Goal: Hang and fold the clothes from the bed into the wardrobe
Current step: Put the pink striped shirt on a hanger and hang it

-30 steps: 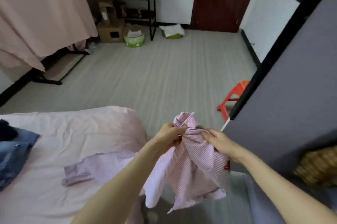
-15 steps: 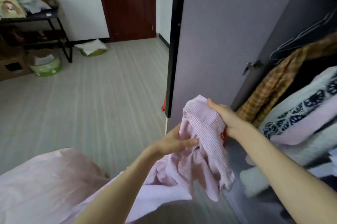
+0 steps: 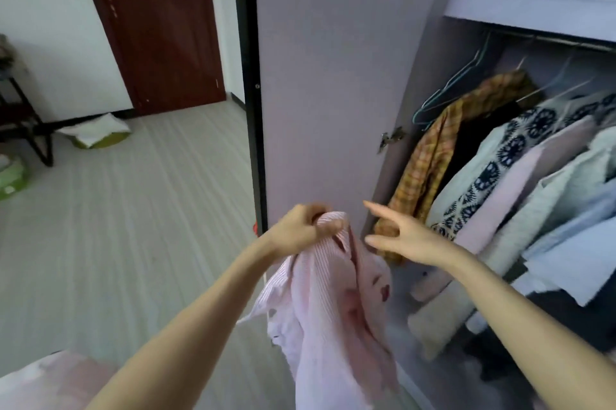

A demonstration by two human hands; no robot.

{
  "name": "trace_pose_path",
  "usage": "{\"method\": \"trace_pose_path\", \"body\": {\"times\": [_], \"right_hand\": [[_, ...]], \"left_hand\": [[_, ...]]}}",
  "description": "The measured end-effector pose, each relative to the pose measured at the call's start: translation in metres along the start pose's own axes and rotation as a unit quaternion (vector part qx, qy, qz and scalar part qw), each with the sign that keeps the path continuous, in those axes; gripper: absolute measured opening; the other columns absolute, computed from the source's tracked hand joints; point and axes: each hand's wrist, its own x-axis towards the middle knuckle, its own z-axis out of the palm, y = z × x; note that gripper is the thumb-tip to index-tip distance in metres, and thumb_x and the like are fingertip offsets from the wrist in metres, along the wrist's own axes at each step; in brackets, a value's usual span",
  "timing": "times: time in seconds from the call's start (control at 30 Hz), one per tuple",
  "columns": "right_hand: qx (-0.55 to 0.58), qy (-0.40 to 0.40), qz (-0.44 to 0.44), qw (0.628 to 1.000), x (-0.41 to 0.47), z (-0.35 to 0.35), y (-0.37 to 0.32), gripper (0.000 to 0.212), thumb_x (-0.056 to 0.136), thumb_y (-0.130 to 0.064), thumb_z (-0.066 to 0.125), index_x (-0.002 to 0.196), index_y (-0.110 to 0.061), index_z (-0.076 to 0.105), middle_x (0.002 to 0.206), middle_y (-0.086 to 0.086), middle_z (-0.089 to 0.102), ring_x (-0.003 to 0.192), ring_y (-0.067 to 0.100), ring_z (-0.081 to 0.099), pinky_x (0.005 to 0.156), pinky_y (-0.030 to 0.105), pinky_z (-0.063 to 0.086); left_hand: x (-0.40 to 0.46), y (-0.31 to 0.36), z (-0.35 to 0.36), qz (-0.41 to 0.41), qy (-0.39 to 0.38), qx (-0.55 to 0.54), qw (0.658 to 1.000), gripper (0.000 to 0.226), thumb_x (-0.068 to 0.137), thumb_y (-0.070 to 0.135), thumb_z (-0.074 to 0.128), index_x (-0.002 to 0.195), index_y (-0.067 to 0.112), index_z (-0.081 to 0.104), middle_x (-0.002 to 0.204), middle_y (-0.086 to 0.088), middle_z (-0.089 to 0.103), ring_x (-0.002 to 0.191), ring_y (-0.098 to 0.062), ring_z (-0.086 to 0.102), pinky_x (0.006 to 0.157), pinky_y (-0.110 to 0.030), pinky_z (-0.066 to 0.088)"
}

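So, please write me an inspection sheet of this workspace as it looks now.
Surface: bed corner with pink sheet, lower left; grey striped floor.
Job's things: pink striped shirt hanging from the left hand; wardrobe open, clothes on its rail; teal hangers empty at the rail's left end.
Clutter: green bowl and black rack by the far wall.
Grippers: left hand grips the shirt top; right hand open, off the shirt, fingers spread.
Cables: nothing seen.
Surroundings: wardrobe door open; dark red room door shut.
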Motion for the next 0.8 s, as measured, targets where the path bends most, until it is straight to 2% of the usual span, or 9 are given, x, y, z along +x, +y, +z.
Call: {"method": "trace_pose_path", "body": {"times": [0.1,0.2,0.3,0.4,0.47,0.5,0.63,0.73,0.8], "right_hand": [[0.038,0.025,-0.070,0.996,-0.004,0.022,-0.012,0.053,0.089,-0.024,0.063,0.137,-0.026,0.040,0.136,-0.007,0.050,0.126,0.006,0.046,0.107,0.030,0.037],[0.024,0.116,-0.112,0.987,-0.008,0.014,-0.021,0.024,0.097,-0.014,0.045,0.116,-0.027,0.050,0.103,-0.004,0.062,0.098,0.016,0.060,0.085,0.027,0.045],[-0.007,0.186,-0.139,0.973,-0.010,-0.015,-0.037,0.024,0.097,-0.006,0.039,0.103,-0.025,0.052,0.087,0.003,0.060,0.078,0.021,0.056,0.073,0.031,0.042],[-0.060,0.161,-0.168,0.971,-0.010,-0.035,-0.053,0.022,0.097,-0.011,0.040,0.103,-0.029,0.050,0.096,-0.004,0.060,0.090,0.022,0.058,0.084,0.031,0.044],[-0.082,0.137,-0.149,0.976,-0.011,-0.042,-0.063,0.021,0.096,-0.017,0.041,0.102,-0.037,0.047,0.105,0.004,0.061,0.096,0.034,0.057,0.089,0.045,0.045],[-0.096,0.130,-0.140,0.977,-0.010,-0.045,-0.065,0.020,0.096,-0.020,0.042,0.099,-0.039,0.047,0.104,0.003,0.061,0.096,0.035,0.058,0.087,0.047,0.046],[-0.133,0.133,-0.128,0.974,-0.010,-0.048,-0.066,0.013,0.097,-0.019,0.045,0.096,-0.030,0.052,0.096,-0.013,0.057,0.098,0.014,0.057,0.085,0.030,0.045],[-0.130,0.145,-0.118,0.974,-0.015,-0.055,-0.060,0.015,0.097,-0.015,0.045,0.093,-0.026,0.056,0.091,-0.012,0.060,0.092,0.014,0.057,0.085,0.033,0.045],[-0.158,0.155,-0.097,0.970,-0.017,-0.064,-0.054,0.016,0.097,-0.016,0.044,0.098,-0.020,0.059,0.095,-0.004,0.063,0.093,0.018,0.058,0.086,0.041,0.046]], "left_hand": [[0.010,0.026,0.011,0.048,0.008,-0.016,0.999,0.011,0.093,0.019,0.060,0.085,0.011,0.062,0.071,0.009,0.058,0.061,0.002,0.049,0.059,-0.012,0.039],[0.013,0.036,0.005,0.052,0.031,-0.067,0.996,0.013,0.087,0.021,0.067,0.091,0.009,0.064,0.080,0.000,0.066,0.073,-0.009,0.059,0.070,-0.028,0.049],[0.016,0.030,-0.006,0.034,0.006,-0.043,0.998,0.022,0.081,0.024,0.073,0.095,0.016,0.057,0.078,-0.007,0.065,0.067,-0.014,0.056,0.063,-0.031,0.045],[0.017,0.008,-0.003,0.046,0.013,0.128,0.991,0.023,0.084,0.024,0.067,0.092,0.025,0.045,0.071,0.006,0.056,0.063,-0.014,0.048,0.061,-0.023,0.034],[0.013,-0.009,0.006,0.045,0.040,0.207,0.976,0.026,0.084,0.023,0.061,0.094,0.026,0.037,0.075,0.009,0.052,0.069,-0.017,0.048,0.060,-0.023,0.031],[0.013,-0.016,0.010,0.042,0.062,0.217,0.973,0.025,0.083,0.022,0.058,0.095,0.024,0.036,0.079,0.006,0.053,0.072,-0.019,0.050,0.061,-0.025,0.031],[0.019,-0.037,0.011,0.031,0.149,0.221,0.963,0.014,0.087,0.019,0.055,0.098,0.013,0.048,0.085,-0.004,0.063,0.079,-0.029,0.058,0.064,-0.033,0.041],[0.026,-0.046,0.009,-0.012,0.126,0.248,0.960,0.020,0.092,0.030,0.055,0.079,0.018,0.047,0.081,-0.006,0.066,0.079,-0.031,0.060,0.061,-0.032,0.035],[0.031,-0.054,0.009,-0.035,0.100,0.285,0.953,0.019,0.093,0.029,0.053,0.079,0.016,0.049,0.086,-0.009,0.067,0.083,-0.033,0.060,0.062,-0.033,0.038]]}}
